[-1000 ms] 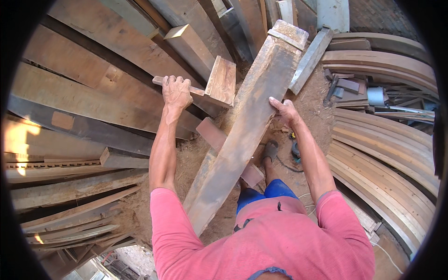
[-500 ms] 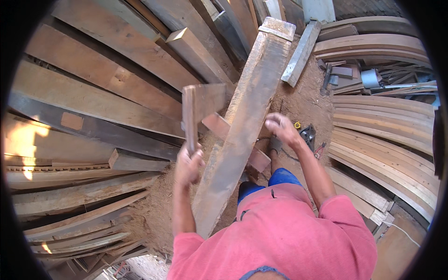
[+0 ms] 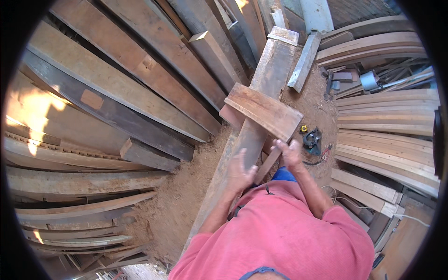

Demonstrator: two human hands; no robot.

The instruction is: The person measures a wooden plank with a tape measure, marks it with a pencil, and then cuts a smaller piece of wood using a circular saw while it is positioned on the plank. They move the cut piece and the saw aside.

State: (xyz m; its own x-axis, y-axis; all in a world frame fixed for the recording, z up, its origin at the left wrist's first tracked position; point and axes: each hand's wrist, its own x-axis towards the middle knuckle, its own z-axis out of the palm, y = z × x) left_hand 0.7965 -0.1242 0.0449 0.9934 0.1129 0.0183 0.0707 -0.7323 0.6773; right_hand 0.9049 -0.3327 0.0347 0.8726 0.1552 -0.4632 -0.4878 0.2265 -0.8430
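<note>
At the centre of the frame a short wooden board [image 3: 263,111] is lying crosswise on top of a long grey beam [image 3: 254,135] that is running from the lower middle up toward the top of the frame. The right hand [image 3: 288,153] is curling around the board's lower right corner, fingers closed on its edge, while the left hand [image 3: 240,172] is hovering open just beside the beam, palm toward it and apparently touching nothing, though motion blur is making that hard to confirm. The board is looking thick, dry and rigid, with a rough sawn face, so it is likely handling as a stiff, moderately heavy piece that will not flex; its splintery edges are giving good friction, and a hold at both short ends would be balancing it best. To the left, many long planks [image 3: 116,79] are leaning in rows over sawdust-covered ground [image 3: 182,205]. At the right, curved wooden strips [image 3: 387,140] are lying stacked, and a small dark power tool [image 3: 311,139] is sitting on the dirt near the right hand.
</note>
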